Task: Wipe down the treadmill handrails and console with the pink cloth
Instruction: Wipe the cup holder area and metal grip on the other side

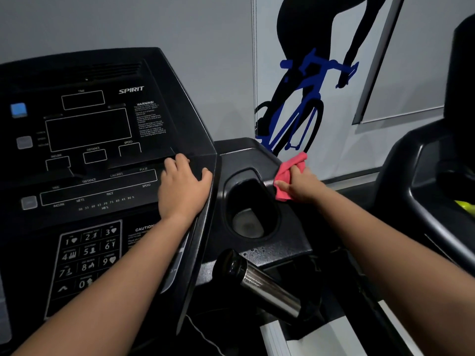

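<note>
The black treadmill console (87,129) fills the left half of the view, with dark displays and a number keypad below. My left hand (182,188) rests flat on the console's right edge, fingers spread. My right hand (303,187) grips the bunched pink cloth (289,173) and presses it on the right side tray, just beyond the rim of the cup holder (246,201). A metal-sleeved handrail grip (267,286) juts out below the tray.
A second black machine (437,176) stands close on the right. The wall behind carries a cyclist mural (303,98). A thin cable (203,335) hangs under the console. White floor or deck edge (316,340) shows at the bottom.
</note>
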Demonstrator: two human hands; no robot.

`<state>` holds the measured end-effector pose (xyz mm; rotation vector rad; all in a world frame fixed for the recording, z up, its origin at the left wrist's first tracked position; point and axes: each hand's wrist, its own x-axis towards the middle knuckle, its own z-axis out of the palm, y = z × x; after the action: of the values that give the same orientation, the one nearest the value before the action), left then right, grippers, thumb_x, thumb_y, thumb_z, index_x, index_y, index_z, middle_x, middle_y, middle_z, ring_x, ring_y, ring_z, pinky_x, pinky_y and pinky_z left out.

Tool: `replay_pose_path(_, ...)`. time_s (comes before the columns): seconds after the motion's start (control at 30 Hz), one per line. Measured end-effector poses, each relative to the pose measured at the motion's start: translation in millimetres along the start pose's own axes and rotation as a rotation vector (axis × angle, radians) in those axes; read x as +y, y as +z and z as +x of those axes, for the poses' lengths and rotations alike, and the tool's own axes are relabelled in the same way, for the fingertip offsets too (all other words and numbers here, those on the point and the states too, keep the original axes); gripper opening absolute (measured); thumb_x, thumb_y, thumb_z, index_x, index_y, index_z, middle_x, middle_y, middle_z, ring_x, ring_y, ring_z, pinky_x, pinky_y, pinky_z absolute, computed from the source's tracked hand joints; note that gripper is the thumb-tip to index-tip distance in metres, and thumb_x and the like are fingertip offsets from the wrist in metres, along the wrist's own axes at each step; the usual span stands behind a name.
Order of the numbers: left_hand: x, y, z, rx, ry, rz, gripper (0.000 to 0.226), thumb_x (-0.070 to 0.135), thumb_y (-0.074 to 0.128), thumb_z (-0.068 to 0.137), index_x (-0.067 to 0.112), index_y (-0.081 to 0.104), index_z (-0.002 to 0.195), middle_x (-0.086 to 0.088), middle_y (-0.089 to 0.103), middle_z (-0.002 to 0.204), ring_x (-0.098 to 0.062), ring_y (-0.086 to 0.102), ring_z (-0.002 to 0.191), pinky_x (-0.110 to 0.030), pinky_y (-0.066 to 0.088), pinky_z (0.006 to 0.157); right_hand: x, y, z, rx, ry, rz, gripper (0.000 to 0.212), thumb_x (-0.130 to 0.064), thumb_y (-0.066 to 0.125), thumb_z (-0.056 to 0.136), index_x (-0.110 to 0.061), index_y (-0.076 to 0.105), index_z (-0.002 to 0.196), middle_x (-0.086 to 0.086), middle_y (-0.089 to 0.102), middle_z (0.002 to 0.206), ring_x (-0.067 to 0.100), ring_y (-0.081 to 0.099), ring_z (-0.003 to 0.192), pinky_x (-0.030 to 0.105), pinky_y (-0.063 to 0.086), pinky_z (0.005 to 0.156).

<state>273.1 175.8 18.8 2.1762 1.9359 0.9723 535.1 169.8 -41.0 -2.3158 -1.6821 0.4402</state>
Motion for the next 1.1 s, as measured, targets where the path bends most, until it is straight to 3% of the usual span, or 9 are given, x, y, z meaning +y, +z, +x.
replay_pose_path(0.13, 1, 0, -1, -0.001, -0.003, 0.011, 0.041, 0.039, 0.049, 0.091, 0.009, 0.045, 0.119, -0.01, 0.045, 0.119, -0.028, 0.048, 0.105, -0.034, 0.038, 0.074, -32, 6, 8, 0.147, -0.101, -0.062, 0.066, -0.057, 0.04, 0.093, -0.011, 0.028, 0.139, 0.023, 0.029, 0.14, 0.043, 0.038, 0.122, 0.051, 0.032, 0.103)
replay_pose_path(0.23, 3, -1, 0, -0.012, -0.012, 0.014, 0.041, 0.039, 0.049, 0.091, 0.01, 0.044, 0.119, -0.009, 0.044, 0.118, -0.027, 0.048, 0.104, -0.035, 0.04, 0.075, -54, -8, 27, 0.208, -0.288, -0.117, 0.061, -0.056, 0.031, 0.096, -0.015, 0.027, 0.141, 0.022, 0.028, 0.142, 0.043, 0.037, 0.122, 0.053, 0.031, 0.103)
replay_pose_path(0.4, 4, -1, 3, -0.023, -0.044, 0.003, 0.04, 0.038, 0.05, 0.09, 0.01, 0.044, 0.117, -0.01, 0.045, 0.117, -0.031, 0.049, 0.105, -0.038, 0.039, 0.078, -99, -24, 44, 0.205, -0.568, -0.565, 0.066, -0.062, 0.025, 0.093, -0.022, 0.026, 0.145, 0.016, 0.03, 0.146, 0.039, 0.033, 0.128, 0.059, 0.029, 0.104)
replay_pose_path(0.5, 3, -1, 3, -0.02, -0.048, 0.0, 0.04, 0.038, 0.051, 0.09, 0.01, 0.045, 0.117, -0.011, 0.045, 0.118, -0.031, 0.049, 0.107, -0.039, 0.039, 0.081, -102, -14, 45, 0.252, -0.609, -0.517, 0.065, -0.062, 0.029, 0.093, -0.024, 0.027, 0.146, 0.015, 0.029, 0.147, 0.037, 0.028, 0.132, 0.056, 0.025, 0.106)
replay_pose_path(0.63, 0, -3, 2, -0.03, -0.025, -0.005, 0.042, 0.039, 0.051, 0.091, 0.01, 0.045, 0.12, -0.011, 0.045, 0.122, -0.031, 0.05, 0.108, -0.04, 0.042, 0.083, -85, -1, 42, 0.268, -0.422, -0.168, 0.071, -0.065, 0.036, 0.09, -0.027, 0.023, 0.148, 0.016, 0.023, 0.151, 0.039, 0.016, 0.139, 0.055, 0.014, 0.114)
replay_pose_path(0.77, -1, -4, 1, -0.037, -0.013, -0.021, 0.042, 0.039, 0.051, 0.091, 0.01, 0.044, 0.121, -0.01, 0.044, 0.123, -0.03, 0.049, 0.107, -0.037, 0.04, 0.082, -69, 7, 32, 0.274, -0.222, 0.002, 0.072, -0.067, 0.037, 0.088, -0.023, 0.028, 0.143, 0.019, 0.037, 0.138, 0.038, 0.037, 0.125, 0.053, 0.03, 0.107)
replay_pose_path(0.87, -2, -5, 1, -0.045, -0.004, -0.034, 0.042, 0.039, 0.05, 0.091, 0.009, 0.044, 0.121, -0.01, 0.044, 0.122, -0.03, 0.05, 0.106, -0.037, 0.041, 0.082, -43, 7, 25, 0.162, -0.026, 0.168, 0.07, -0.064, 0.035, 0.09, -0.024, 0.024, 0.146, 0.022, 0.039, 0.134, 0.041, 0.042, 0.12, 0.051, 0.034, 0.106)
replay_pose_path(1.1, -5, -6, 0, -0.048, 0.003, -0.053, 0.041, 0.039, 0.05, 0.091, 0.009, 0.045, 0.119, -0.011, 0.045, 0.12, -0.032, 0.052, 0.103, -0.041, 0.045, 0.081, -7, 7, -13, -0.008, 0.209, 0.088, 0.07, -0.058, 0.033, 0.095, -0.013, 0.02, 0.148, 0.029, 0.031, 0.142, 0.044, 0.039, 0.126, 0.049, 0.032, 0.106)
